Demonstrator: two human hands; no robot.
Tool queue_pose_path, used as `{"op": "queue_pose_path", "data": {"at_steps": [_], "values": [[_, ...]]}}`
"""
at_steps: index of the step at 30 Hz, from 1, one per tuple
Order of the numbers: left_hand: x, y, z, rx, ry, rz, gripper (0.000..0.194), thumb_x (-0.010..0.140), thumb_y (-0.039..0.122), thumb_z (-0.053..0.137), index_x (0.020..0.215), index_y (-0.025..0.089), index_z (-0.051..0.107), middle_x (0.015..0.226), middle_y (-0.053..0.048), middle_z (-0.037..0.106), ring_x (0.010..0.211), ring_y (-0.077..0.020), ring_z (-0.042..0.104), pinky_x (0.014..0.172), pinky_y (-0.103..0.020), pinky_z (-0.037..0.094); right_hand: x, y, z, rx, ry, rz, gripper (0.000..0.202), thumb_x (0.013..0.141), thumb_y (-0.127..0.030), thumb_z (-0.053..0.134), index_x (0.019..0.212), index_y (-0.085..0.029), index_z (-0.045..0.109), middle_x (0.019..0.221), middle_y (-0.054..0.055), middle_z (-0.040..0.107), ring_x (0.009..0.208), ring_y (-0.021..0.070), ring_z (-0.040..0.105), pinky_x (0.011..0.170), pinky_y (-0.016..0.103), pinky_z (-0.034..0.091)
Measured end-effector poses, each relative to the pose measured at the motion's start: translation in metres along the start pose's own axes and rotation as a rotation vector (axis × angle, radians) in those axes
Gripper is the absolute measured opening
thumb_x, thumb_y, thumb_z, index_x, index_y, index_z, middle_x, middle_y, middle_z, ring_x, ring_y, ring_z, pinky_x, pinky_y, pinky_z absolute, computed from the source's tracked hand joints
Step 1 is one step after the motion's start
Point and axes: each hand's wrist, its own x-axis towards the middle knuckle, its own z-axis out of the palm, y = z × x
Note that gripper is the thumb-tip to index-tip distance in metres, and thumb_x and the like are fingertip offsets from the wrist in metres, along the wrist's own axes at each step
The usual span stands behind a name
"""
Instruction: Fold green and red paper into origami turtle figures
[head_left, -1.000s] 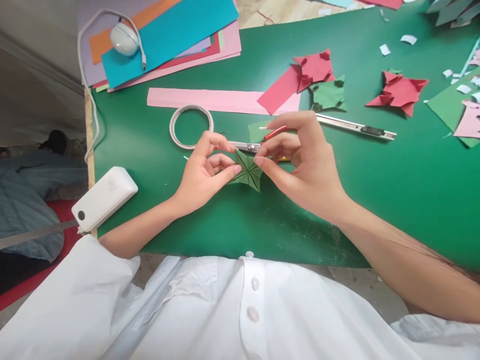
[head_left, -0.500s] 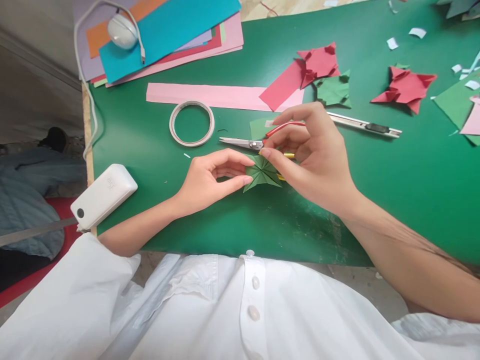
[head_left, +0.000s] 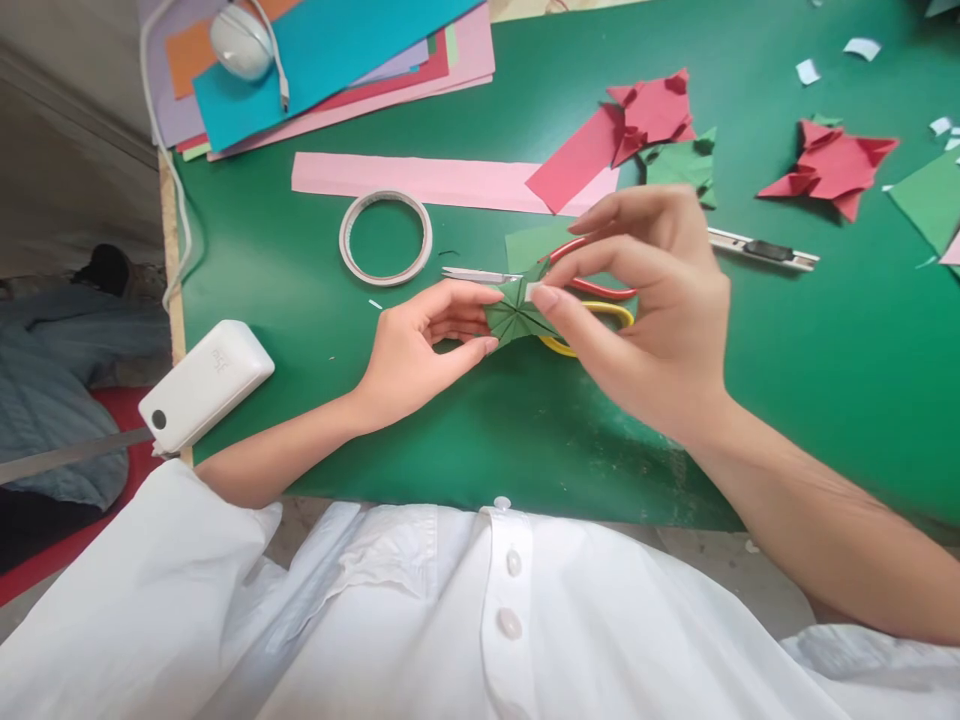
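Note:
My left hand [head_left: 427, 345] pinches the left edge of a folded green paper piece [head_left: 516, 318], whose creases fan out from its middle. At the upper right of that piece, my right hand [head_left: 637, 310] has thumb and index finger closed on a small white piece [head_left: 531, 290]; it looks like tape, but its kind is unclear. Both hands are over the table. Behind and below the folded paper lie scissors with red and yellow handles [head_left: 619, 312], partly hidden by my right hand and the green piece.
A tape roll [head_left: 343, 240], a pink strip [head_left: 397, 178] and a box cutter [head_left: 765, 250] lie beyond my hands. Red folded papers [head_left: 840, 165] and a green one [head_left: 686, 165] sit right. Coloured sheets [head_left: 315, 60] and a white power bank [head_left: 206, 385] are left.
My right hand has moved slightly up and right, and the small white piece now shows between its fingertips. The folded green piece has turned and risen a little in my left hand.

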Motion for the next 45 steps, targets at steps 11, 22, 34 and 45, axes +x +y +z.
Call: {"op": "queue_pose_path", "data": {"at_steps": [11, 22, 34, 45], "values": [[-0.007, 0.001, 0.003, 0.093, 0.01, 0.118, 0.029, 0.082, 0.017, 0.077, 0.11, 0.022, 0.072, 0.104, 0.001, 0.079, 0.093, -0.0139, 0.078, 0.087, -0.024, 0.066, -0.015, -0.002, 0.016, -0.029, -0.043, 0.022, 0.015, 0.091, -0.034, 0.067, 0.08, -0.024, 0.07, 0.124, 0.011, 0.062, 0.115, 0.0348, 0.057, 0.099, 0.065, 0.045], [-0.007, 0.002, 0.003, 0.161, 0.01, 0.168, 0.024, 0.084, 0.016, 0.075, 0.107, 0.022, 0.07, 0.102, 0.002, 0.079, 0.094, -0.0142, 0.079, 0.087, -0.022, 0.066, -0.013, -0.007, 0.015, -0.058, -0.102, 0.086, 0.021, 0.093, -0.036, 0.063, 0.077, -0.024, 0.07, 0.126, 0.009, 0.059, 0.119, 0.0331, 0.057, 0.104, 0.061, 0.046], [-0.007, 0.002, 0.003, 0.187, 0.014, 0.203, 0.028, 0.081, 0.008, 0.074, 0.106, 0.021, 0.07, 0.1, 0.002, 0.079, 0.092, -0.0126, 0.078, 0.087, -0.021, 0.066, -0.01, -0.011, 0.013, -0.098, -0.136, 0.089, 0.022, 0.093, -0.033, 0.06, 0.077, -0.023, 0.07, 0.124, 0.012, 0.059, 0.118, 0.0344, 0.058, 0.103, 0.06, 0.045], [-0.006, 0.003, 0.001, 0.285, 0.06, 0.24, 0.013, 0.087, 0.013, 0.072, 0.097, 0.021, 0.069, 0.091, 0.005, 0.078, 0.085, -0.0109, 0.079, 0.077, -0.016, 0.062, -0.011, -0.015, 0.014, -0.218, -0.105, 0.073, 0.025, 0.095, -0.034, 0.059, 0.076, -0.023, 0.071, 0.122, 0.012, 0.061, 0.119, 0.0328, 0.054, 0.101, 0.055, 0.045]]}}
